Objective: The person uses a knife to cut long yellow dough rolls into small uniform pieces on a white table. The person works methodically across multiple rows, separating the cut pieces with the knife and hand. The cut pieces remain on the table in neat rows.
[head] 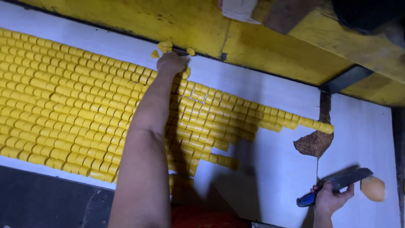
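While yellow pieces [63, 97] lay in tight rows on the white board [274, 177], left hand [171, 63] reached to the far edge, fingers curled on loose bits. Right hand [331, 198] gripped a knife [337, 183] w/ blue handle. Forearm could prob. scatter rows.

No packages, signs or screens are in view. 1 possible label: a pale, whitish ribbed piece [238, 9] at the top edge of the frame, lying on the yellow beam [261, 46] and cut off by the picture's border. Its face is too blurred to tell whether it is paper, card or cloth.
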